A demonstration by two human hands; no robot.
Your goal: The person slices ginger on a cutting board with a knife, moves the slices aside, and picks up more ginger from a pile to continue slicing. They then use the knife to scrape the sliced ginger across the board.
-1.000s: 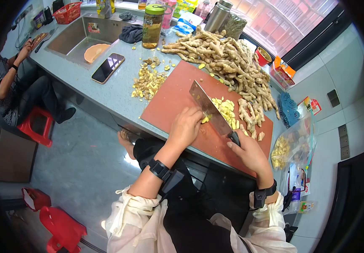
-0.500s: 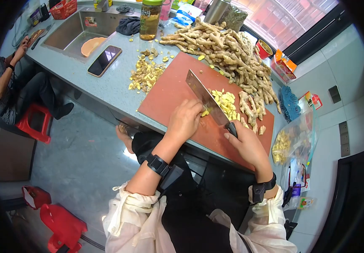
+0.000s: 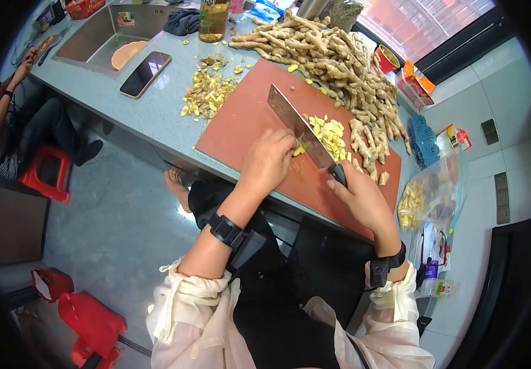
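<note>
On a reddish-brown cutting board (image 3: pixel 241 123), my right hand (image 3: pixel 364 200) grips the black handle of a cleaver (image 3: pixel 302 129). The blade slants up and left, close beside the fingers of my left hand (image 3: pixel 268 158). Those fingers are curled over a piece of ginger (image 3: pixel 299 150), mostly hidden under them and against the blade. Sliced yellow ginger (image 3: pixel 332 138) lies just beyond the blade. Whole ginger pieces (image 3: pixel 364 144) rest on the board's right part, and a big heap of ginger roots (image 3: pixel 333 64) covers its far edge.
Trimmed scraps (image 3: pixel 207 92) and a phone (image 3: pixel 146 74) lie left of the board, before a sink (image 3: pixel 93 52). A jar (image 3: pixel 213 21) stands behind. At right is a plastic bag of ginger (image 3: pixel 412 206). Another person (image 3: pixel 7 117) sits far left by a red stool (image 3: pixel 53 178).
The view has shifted slightly, so the counter sits a little higher in frame. Both hands keep nearly the same place on the board, the cleaver still beside my left fingers.
</note>
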